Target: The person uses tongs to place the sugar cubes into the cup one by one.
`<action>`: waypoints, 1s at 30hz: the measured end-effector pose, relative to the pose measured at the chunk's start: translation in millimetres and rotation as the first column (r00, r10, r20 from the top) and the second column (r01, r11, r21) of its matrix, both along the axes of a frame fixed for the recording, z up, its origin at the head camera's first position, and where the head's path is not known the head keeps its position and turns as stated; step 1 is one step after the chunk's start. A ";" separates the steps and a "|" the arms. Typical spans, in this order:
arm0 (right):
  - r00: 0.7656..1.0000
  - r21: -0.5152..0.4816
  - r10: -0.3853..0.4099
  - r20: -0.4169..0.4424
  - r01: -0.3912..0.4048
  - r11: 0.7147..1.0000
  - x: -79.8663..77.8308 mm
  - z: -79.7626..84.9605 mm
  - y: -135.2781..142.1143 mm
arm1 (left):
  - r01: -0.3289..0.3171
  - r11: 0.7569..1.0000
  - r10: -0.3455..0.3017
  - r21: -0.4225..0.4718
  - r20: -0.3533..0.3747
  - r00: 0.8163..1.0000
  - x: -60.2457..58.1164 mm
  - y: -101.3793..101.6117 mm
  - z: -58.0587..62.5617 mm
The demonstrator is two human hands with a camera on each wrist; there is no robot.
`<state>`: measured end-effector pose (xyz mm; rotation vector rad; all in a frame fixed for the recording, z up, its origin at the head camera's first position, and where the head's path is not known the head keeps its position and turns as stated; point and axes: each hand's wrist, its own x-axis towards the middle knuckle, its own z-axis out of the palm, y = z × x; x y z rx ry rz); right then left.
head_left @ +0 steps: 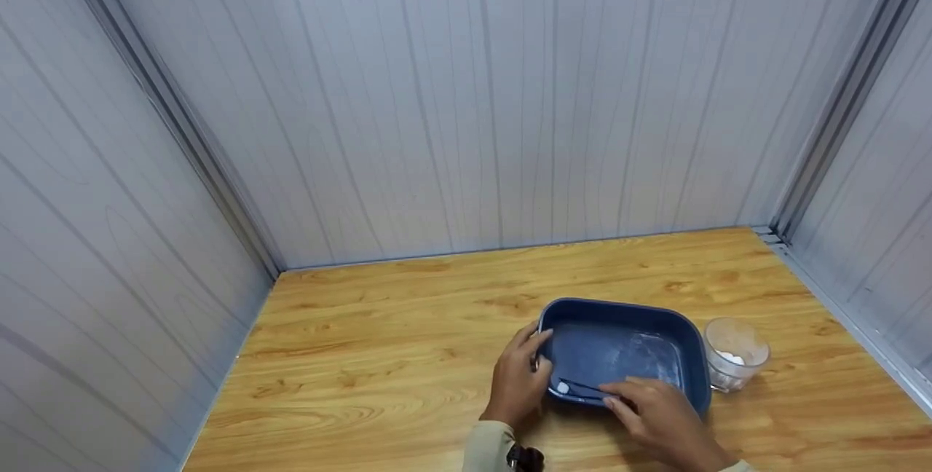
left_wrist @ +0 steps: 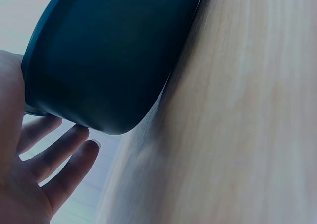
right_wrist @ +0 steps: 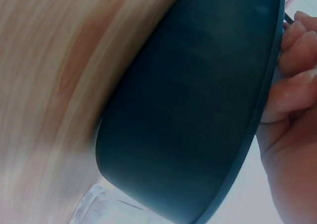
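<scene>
A deep blue rectangular dish (head_left: 619,352) with rounded corners sits on the table. My left hand (head_left: 518,377) holds its left end by the rim, with several fingers against the outer wall (left_wrist: 99,65) in the left wrist view. Over the dish's near side, my right hand (head_left: 655,414) pinches dark tweezers (head_left: 586,389) that point left. At their tips, in the near left corner, is a small white roundish piece (head_left: 563,387). In the right wrist view, the curled fingers (right_wrist: 292,92) of my right hand are at the rim, and the dish wall hides most of the tweezers.
Close to the dish's right end stands a clear cup (head_left: 737,355) with white pieces (head_left: 730,358) inside. The wood-patterned table (head_left: 349,355) stretches to the left. Pale panel walls (head_left: 451,93) enclose the back and both sides.
</scene>
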<state>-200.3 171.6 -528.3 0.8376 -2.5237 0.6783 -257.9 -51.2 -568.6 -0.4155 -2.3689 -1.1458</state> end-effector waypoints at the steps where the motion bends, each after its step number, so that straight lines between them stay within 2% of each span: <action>1: 1.000 0.000 0.000 0.000 0.000 1.000 0.0 -0.1 0.0 | -0.001 1.000 0.001 0.000 0.000 1.000 0.0 0.0 0.0; 6: 1.000 -0.015 0.013 -0.019 -0.013 1.000 0.0 -1.4 -0.3 | 0.000 1.000 0.000 -0.003 -0.003 1.000 0.1 0.0 -0.5; 14: 0.988 -0.085 0.057 -0.144 -0.070 0.994 -0.3 -4.1 -1.3 | 0.006 1.000 -0.006 0.003 -0.031 0.999 -0.8 -0.1 -1.6; 19: 0.985 -0.097 0.053 -0.162 -0.069 0.993 0.5 -3.4 -1.4 | 0.010 1.000 -0.010 0.010 -0.041 0.999 -1.7 0.2 -1.8; 30: 0.984 -0.132 0.019 -0.178 -0.043 0.990 0.4 -4.2 0.8 | -0.004 1.000 0.004 0.009 0.005 1.000 -0.5 0.3 -0.5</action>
